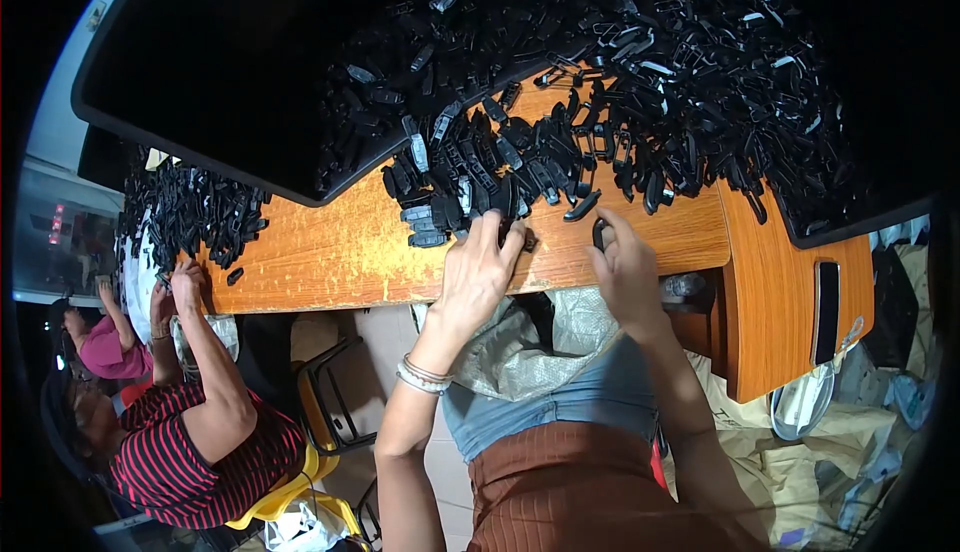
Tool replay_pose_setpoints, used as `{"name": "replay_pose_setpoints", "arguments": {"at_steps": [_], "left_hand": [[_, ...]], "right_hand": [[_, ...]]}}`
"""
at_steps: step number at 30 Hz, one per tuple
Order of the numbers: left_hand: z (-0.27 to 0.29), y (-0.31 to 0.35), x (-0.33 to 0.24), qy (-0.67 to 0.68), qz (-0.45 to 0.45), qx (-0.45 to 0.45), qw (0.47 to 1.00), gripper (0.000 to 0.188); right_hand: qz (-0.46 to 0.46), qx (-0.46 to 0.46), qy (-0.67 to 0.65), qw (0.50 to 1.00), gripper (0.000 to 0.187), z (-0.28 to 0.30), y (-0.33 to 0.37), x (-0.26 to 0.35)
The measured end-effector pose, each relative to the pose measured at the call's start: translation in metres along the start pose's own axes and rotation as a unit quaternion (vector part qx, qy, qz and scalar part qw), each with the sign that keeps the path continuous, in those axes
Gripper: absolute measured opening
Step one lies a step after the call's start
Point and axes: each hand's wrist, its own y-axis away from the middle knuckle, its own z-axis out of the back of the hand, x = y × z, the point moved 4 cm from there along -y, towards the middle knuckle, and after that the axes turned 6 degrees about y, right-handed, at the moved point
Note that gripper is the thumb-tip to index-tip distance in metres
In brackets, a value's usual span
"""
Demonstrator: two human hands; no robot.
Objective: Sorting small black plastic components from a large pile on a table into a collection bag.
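Note:
My left hand (476,270) is at the table's front edge, its fingertips closed over a small black plastic piece that they mostly hide. Just beyond it lies a cluster of black plastic casings (480,164), some with grey faces. My right hand (630,274) is off to the right, pinching a narrow, curved black plastic clip (600,234) between thumb and forefinger. A single black part (582,206) rests on the wood between the hands, a little farther off.
A large heap of black clips (700,82) covers the far right, spilling from a dark tray (200,102). The wooden table (310,252) has an open compartment below. White woven sacking (520,352) covers my lap. At left, a person in stripes (205,442) handles another black pile (190,212).

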Motion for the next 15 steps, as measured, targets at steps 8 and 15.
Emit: {"name": "replay_pose_setpoints", "arguments": {"at_steps": [8,15], "left_hand": [[-0.010,0.033,-0.018,0.512,0.181,-0.109,0.832,0.035],[-0.019,0.046,-0.025,0.775,0.260,-0.108,0.566,0.024]], "right_hand": [[-0.197,0.121,-0.547,0.804,0.038,0.006,-0.001,0.017],[-0.193,0.140,-0.624,0.744,0.029,-0.016,0.017,0.011]]}}
